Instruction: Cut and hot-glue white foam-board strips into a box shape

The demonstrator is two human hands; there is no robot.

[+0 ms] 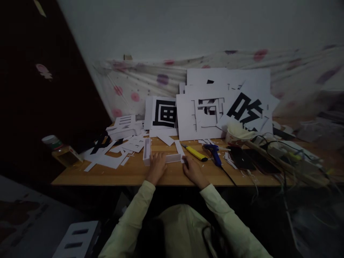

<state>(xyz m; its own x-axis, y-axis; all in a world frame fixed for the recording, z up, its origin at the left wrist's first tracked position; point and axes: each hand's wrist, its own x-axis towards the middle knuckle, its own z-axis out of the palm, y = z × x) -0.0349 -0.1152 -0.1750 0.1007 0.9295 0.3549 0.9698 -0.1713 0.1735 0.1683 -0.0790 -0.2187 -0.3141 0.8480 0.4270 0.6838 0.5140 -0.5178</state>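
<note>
An L-shaped white foam-board piece [173, 158] with raised side walls lies near the table's front edge. Over its corner, my left hand [157, 165] is closed on the wall, fingers bent across it. At the piece's right end, my right hand [194, 170] pinches the edge between thumb and fingers; the exact contact is small and dim. A white strip [178, 147] lies just behind that end. To the right of it are a yellow utility knife [195, 153] and a blue hot glue gun [214, 153], both on the table.
Cut-out white boards [185, 122] and sheets with black characters [164, 113] lean at the back. Paper scraps [115, 159] and an amber bottle [64, 154] are left. Dark phones [240, 159], a tub [236, 135] and tangled cables [285, 157] crowd the right.
</note>
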